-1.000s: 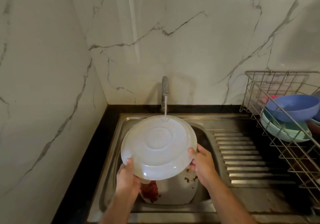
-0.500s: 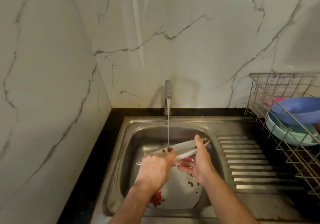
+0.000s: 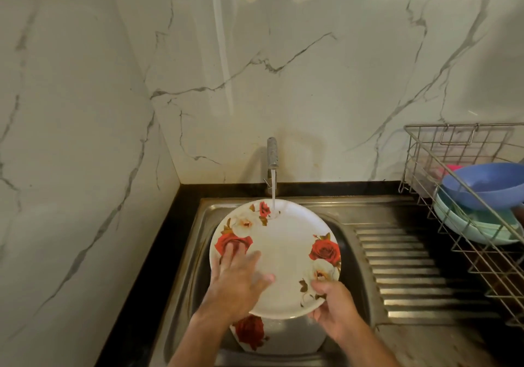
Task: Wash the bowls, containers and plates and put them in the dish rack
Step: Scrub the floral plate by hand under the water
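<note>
A white plate with red and cream roses (image 3: pixel 286 253) is tilted face up over the sink, its far rim under the running water. My right hand (image 3: pixel 336 308) grips its near right rim, thumb on the face. My left hand (image 3: pixel 236 276) lies flat on the plate's left side with fingers spread over a red rose. A second rose-patterned plate (image 3: pixel 272 335) lies in the sink basin below, mostly hidden. The wire dish rack (image 3: pixel 465 225) at the right holds a blue bowl (image 3: pixel 485 185) on a pale green bowl (image 3: pixel 476 225).
The tap (image 3: pixel 271 157) stands behind the steel sink (image 3: pixel 198 253) and pours a thin stream. A ribbed drainboard (image 3: pixel 405 270) lies between sink and rack. Marble walls close the left and the back. Something pink (image 3: pixel 450 168) shows in the rack behind the bowls.
The plate was held underside up, then turned edge-on, and now faces up under the water. My left hand left the rim and now lies flat on the plate's face.
</note>
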